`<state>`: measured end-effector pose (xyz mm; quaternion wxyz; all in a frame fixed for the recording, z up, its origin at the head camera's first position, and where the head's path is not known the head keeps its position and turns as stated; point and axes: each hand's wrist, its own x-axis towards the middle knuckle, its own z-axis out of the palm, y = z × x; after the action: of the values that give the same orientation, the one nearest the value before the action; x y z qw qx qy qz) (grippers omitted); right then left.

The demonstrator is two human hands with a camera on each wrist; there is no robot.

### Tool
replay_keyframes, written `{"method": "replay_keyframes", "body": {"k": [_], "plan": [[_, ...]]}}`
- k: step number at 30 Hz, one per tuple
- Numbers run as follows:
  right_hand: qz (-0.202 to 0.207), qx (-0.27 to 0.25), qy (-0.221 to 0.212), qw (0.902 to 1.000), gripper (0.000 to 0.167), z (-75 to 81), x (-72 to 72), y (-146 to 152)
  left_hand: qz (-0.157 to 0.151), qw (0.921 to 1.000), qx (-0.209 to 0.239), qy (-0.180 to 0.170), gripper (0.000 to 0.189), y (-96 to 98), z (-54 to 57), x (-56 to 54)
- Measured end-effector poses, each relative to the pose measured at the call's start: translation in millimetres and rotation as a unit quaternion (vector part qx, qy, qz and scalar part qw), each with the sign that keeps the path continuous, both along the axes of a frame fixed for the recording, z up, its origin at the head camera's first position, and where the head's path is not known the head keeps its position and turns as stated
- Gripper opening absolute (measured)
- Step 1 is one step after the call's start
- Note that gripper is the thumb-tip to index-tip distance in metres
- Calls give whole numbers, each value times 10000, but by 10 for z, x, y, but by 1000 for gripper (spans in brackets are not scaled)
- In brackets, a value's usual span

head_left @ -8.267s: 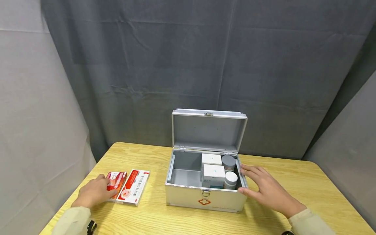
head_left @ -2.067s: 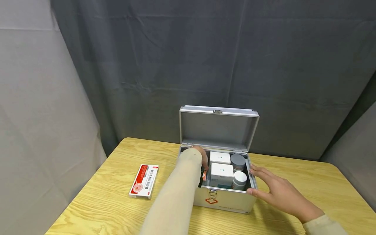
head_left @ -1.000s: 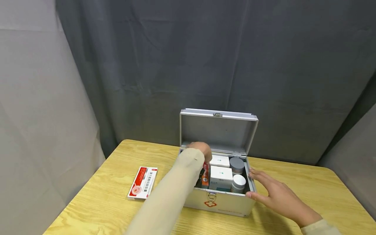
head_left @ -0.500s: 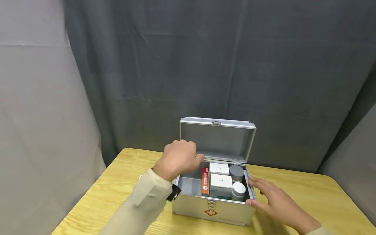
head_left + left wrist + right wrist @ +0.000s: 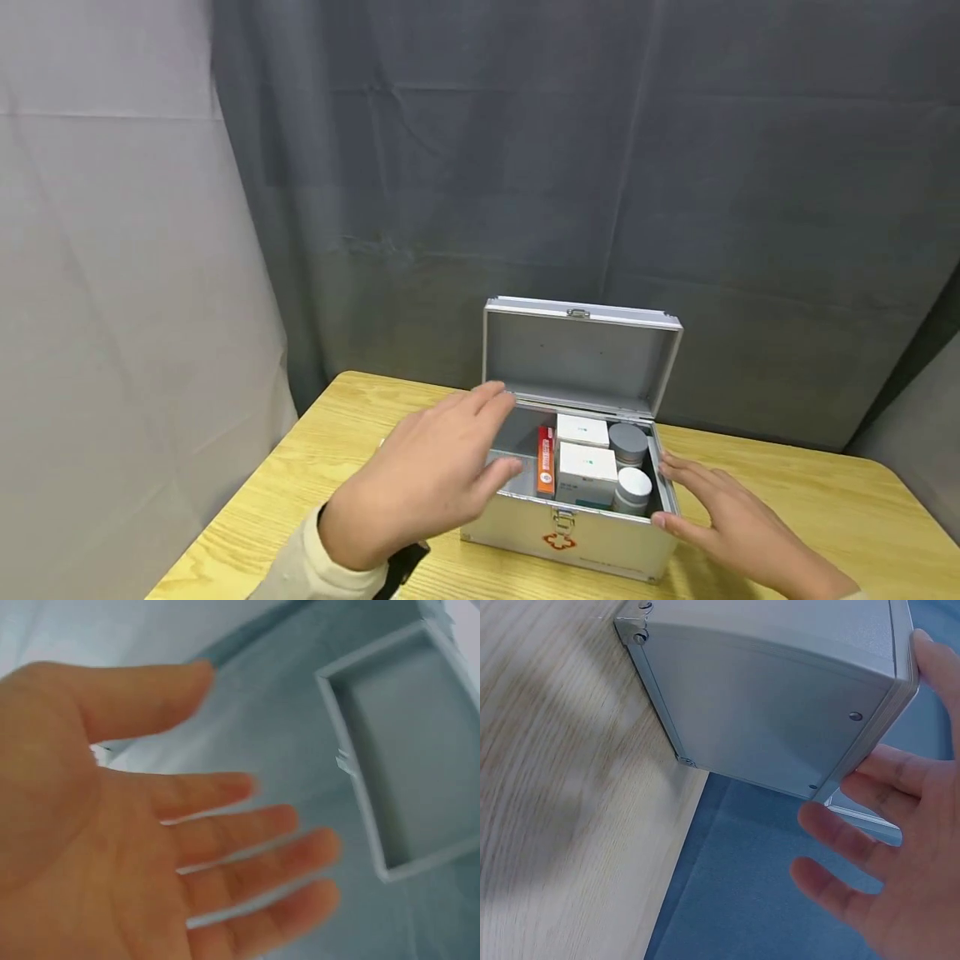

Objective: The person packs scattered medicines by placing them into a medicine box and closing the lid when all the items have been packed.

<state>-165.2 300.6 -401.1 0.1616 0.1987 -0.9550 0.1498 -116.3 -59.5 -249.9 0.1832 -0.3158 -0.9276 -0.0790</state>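
An aluminium first-aid box [image 5: 517,537] stands with its lid [image 5: 577,358] raised. Inside, a slim red carton [image 5: 545,461] is on edge beside two white cartons [image 5: 587,463]. A grey-capped bottle [image 5: 628,438] and a white-capped bottle [image 5: 632,483] fill the right end. My left hand [image 5: 427,471] is in the air in front of the box's left part, fingers extended; its bare palm [image 5: 142,855] shows in the left wrist view. My right hand [image 5: 731,521] rests on the box's right rim, thumb at the front corner, fingertips [image 5: 862,787] along the edge.
The box sits on a wooden table [image 5: 300,508], whose far edge meets a dark grey curtain [image 5: 450,208]. A pale cloth [image 5: 112,292] hangs at the left. A small white corner [image 5: 382,442] peeks out behind my left hand.
The red carton, on the table at first under my left hand, now stands in the box. My left hand has come out and moved back to the left. My right hand stays on the rim.
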Motion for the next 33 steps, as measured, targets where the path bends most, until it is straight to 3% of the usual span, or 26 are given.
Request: {"method": "replay_keyframes", "body": {"k": [4, 7, 10, 12, 18, 20, 22, 33], "plan": [[-2, -33, -30, 10000, 64, -4, 8, -15, 104, 9989, 319, -331, 59, -318, -133, -80], [-29, 10, -37, 10000, 64, -11, 24, -17, 459, 9955, 559, -604, 60, -611, -234, -180], [-60, 106, 25, 9999, 64, 3, 25, -12, 914, 9898, 646, -882, 59, -888, -393, -365], [-67, 155, 51, 9998, 64, 18, 16, -10, 1218, 9854, 555, -1052, 59, -1031, -549, -517], [-23, 131, -34, 9999, 64, 32, -11, -23, 1981, 9705, 20, -1375, 55, -1308, -1179, -916], [-16, 118, -48, 9999, 64, 25, -8, -11, 2083, 9639, -21, -1660, 55, -1323, -1312, -986], [-10, 107, -52, 9999, 64, 23, -8, -3, 2138, 9579, -7, -1915, 54, -1310, -1375, -1015], [79, 73, 198, 9997, 63, 26, -3, 5, 2334, 9449, -115, -2292, 45, -1038, -1526, -1094]]}}
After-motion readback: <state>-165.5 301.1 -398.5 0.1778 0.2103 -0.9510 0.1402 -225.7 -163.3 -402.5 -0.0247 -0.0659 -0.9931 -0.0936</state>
